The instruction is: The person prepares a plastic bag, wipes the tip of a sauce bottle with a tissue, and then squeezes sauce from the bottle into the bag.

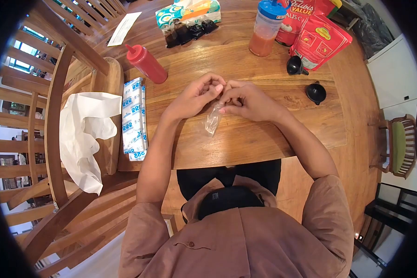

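A small clear plastic bag (212,121) hangs from my fingers above the wooden table (259,143). My right hand (245,99) is closed, thumb and fingers pinching the bag near its upper end. Beside it, my left hand (201,96) has its fingers curled together, their tips meeting those of the right. Whether the left fingertips also grip the bag's edge is hidden. To the left stands a red squeeze bottle (148,65), slightly apart from my left hand. A black funnel (295,66) and a small black cup (316,93) lie to the right.
Several dark filled packets (185,32) lean by a tissue pack (190,11). A blue-lidded container with orange sauce (264,34) stands near red pouches (322,41). At left are a blue-and-white plastic pack (134,120), white paper (85,134) on a chair, and a paper slip (124,28).
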The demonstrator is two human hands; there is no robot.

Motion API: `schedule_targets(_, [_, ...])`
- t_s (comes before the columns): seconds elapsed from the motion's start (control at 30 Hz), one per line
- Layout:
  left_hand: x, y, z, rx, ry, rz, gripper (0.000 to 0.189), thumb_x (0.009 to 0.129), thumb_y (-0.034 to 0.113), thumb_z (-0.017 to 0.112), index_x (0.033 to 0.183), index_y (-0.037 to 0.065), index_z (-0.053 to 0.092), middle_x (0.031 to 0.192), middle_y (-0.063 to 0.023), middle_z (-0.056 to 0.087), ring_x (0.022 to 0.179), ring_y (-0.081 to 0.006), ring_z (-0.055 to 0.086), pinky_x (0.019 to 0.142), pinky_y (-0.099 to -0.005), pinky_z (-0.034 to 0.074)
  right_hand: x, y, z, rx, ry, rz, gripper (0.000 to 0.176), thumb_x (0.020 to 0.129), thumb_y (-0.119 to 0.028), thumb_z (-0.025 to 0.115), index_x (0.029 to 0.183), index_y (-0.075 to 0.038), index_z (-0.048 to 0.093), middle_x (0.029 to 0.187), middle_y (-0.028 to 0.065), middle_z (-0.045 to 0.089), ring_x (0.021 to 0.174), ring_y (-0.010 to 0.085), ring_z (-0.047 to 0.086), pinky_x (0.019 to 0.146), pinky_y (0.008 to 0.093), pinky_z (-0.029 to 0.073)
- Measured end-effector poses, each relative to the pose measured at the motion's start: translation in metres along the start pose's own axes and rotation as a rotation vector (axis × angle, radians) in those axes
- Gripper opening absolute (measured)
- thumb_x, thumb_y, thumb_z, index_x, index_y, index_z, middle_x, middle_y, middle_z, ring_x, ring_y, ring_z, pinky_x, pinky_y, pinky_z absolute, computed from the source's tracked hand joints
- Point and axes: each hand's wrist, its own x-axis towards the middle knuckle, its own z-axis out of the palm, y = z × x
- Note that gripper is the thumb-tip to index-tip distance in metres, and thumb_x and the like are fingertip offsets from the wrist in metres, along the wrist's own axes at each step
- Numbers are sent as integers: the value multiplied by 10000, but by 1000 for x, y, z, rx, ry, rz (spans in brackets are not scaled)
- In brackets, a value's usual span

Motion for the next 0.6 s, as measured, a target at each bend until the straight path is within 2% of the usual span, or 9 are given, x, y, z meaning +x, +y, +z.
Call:
schedule_targets(0.1, [-1,5,-4,3,16,-72,274,1039,252,527,1202,33,548,993,-5,606,939,-72,562,816,-239,459,1,-3,-4,47,110,16,208,828,-145,790,980,-25,713,861,22,563,711,114,522,607,250,411])
schedule_targets(0.17, [-2,9,-2,-28,27,-49,285,1041,255,522,1212,29,551,1007,-5,613,933,-68,561,809,-233,457,1,-4,-7,6,241,-62,187,837,-72,762,1007,-11,718,882,46,594,737,131,567,617,239,437])
schedule_targets(0.2, [-2,10,-1,-60,35,-29,296,1043,259,517,1221,25,553,1020,-5,621,927,-63,560,801,-228,454,2,-3,-8,5,241,-64,187,837,-72,762,1007,-11,718,882,46,594,737,131,567,617,239,437])
schedule_targets(0.3, [-3,8,-2,-133,-10,-82,290,1034,212,535,1239,7,548,1056,-21,638,943,-69,573,819,-231,463,2,0,-10,-68,314,-133,174,841,-3,728,1015,0,719,898,63,610,759,144,591,637,256,467])
schedule_targets(0.37, [-3,6,-1,-191,-21,-45,280,1017,175,561,1239,3,551,1069,-30,644,944,-73,584,819,-236,474,2,1,-10,-109,380,-187,171,836,43,707,1002,4,724,892,68,617,768,153,602,651,279,481])
schedule_targets(0.5, [0,-5,-2,-235,27,-22,258,959,79,638,1195,-5,577,1071,-64,663,913,-89,624,784,-255,519,3,0,-9,-133,401,-240,162,833,33,713,992,10,725,888,73,623,772,155,606,653,283,484])
schedule_targets(0.53, [1,-7,-4,-234,25,-22,258,959,79,638,1195,-5,577,1071,-64,663,913,-89,624,784,-255,519,3,1,-8,-155,415,-256,193,830,10,723,1020,-20,734,877,72,626,745,160,608,627,280,481])
schedule_targets(0.6, [3,-10,-5,-224,44,19,192,931,42,664,1109,-9,614,1047,-84,669,863,-108,643,723,-257,536,3,-2,-5,-178,432,-268,224,828,-12,733,1049,-49,742,866,72,628,719,165,610,600,277,478])
